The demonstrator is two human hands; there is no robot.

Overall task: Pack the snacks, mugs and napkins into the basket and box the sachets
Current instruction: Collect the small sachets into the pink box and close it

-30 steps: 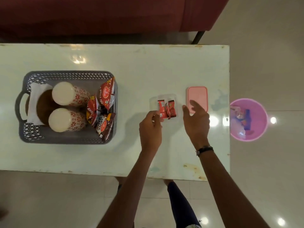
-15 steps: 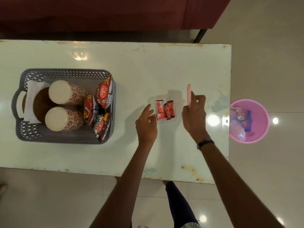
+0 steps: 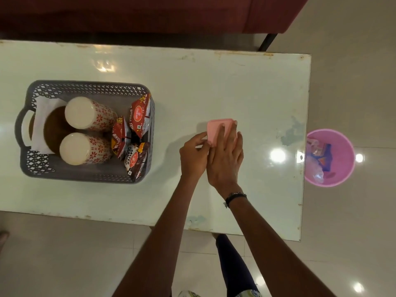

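The right hand [image 3: 225, 159] lies flat on the pink lid [image 3: 216, 130], fingers straight and pressing it down over the box, which sits on the pale table [image 3: 214, 82] right of centre; the box and its sachets are hidden under the lid and the hands. The left hand [image 3: 194, 156] is at the lid's near-left corner, its fingertips pinching that edge. Well apart to the left stands the grey basket [image 3: 90, 87] — inside it two patterned mugs [image 3: 85, 113] lie side by side on white napkins [image 3: 44, 108], with red snack packets [image 3: 139, 116] crowded against its right wall. Off the table's right end a pink bin [image 3: 342, 138] stands on the floor.
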